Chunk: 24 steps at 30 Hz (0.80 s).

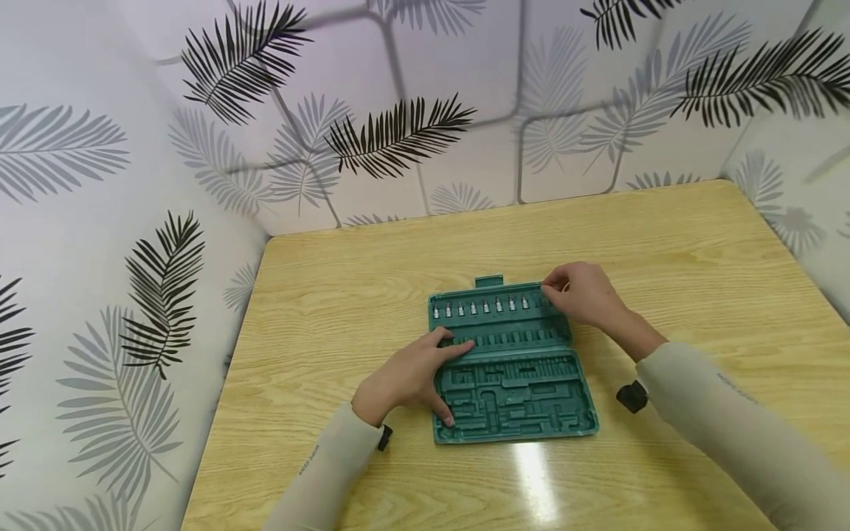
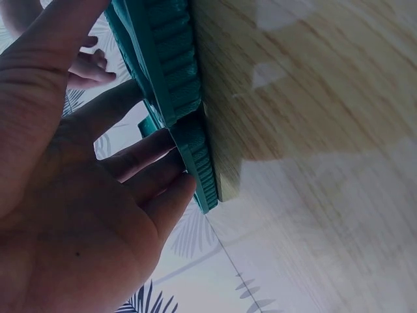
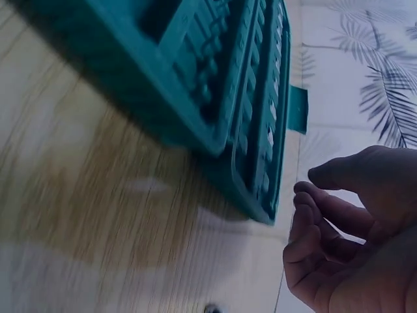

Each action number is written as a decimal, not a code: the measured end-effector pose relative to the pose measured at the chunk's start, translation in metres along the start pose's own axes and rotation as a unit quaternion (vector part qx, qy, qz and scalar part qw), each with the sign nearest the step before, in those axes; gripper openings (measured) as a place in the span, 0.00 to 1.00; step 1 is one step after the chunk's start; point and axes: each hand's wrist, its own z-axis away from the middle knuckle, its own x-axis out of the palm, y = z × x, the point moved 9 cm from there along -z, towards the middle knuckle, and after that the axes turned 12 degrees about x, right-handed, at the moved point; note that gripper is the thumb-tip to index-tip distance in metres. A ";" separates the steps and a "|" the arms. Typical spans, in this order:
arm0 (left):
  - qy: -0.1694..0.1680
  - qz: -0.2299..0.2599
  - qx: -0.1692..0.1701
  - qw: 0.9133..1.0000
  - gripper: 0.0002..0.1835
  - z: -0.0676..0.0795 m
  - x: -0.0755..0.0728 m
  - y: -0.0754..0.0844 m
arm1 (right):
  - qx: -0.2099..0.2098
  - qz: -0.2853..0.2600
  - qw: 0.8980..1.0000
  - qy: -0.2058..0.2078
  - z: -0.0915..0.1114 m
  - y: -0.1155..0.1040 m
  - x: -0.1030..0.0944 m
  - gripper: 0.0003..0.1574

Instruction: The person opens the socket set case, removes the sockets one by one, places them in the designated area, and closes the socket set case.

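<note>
A green plastic socket case (image 1: 518, 435) lies unfolded on the wooden table. Small metal bit sockets (image 1: 499, 304) stand in a row along its far half, while the near half has bare moulded recesses. My left hand (image 1: 415, 369) is spread over the case's left side, thumb on the near half and fingers reaching over the far half. In the left wrist view, several fingertips touch the case's green side wall (image 2: 176, 59). My right hand (image 1: 584, 295) is at the far right corner. Its thumb and index fingertips (image 3: 301, 189) are close together, with nothing visible between them.
The wooden table (image 1: 332, 295) extends around the case, with a leaf-patterned wall (image 1: 432, 88) behind and at left. A green latch tab (image 1: 489, 281) sticks out from the far edge. A small dark metallic piece (image 3: 212, 308) lies on the table in the right wrist view.
</note>
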 end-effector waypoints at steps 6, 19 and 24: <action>0.008 -0.003 0.005 1.000 0.72 -0.002 0.008 -0.010 | 0.011 0.040 0.998 -0.043 -0.014 -0.014 0.029 0.18; 0.004 -0.004 -0.001 1.000 0.71 0.000 0.000 0.000 | 0.039 0.000 0.997 -0.062 -0.019 -0.013 0.039 0.16; 0.016 -0.028 0.016 0.999 0.73 -0.002 0.012 -0.015 | 0.041 -0.024 0.996 -0.077 -0.018 -0.012 0.037 0.14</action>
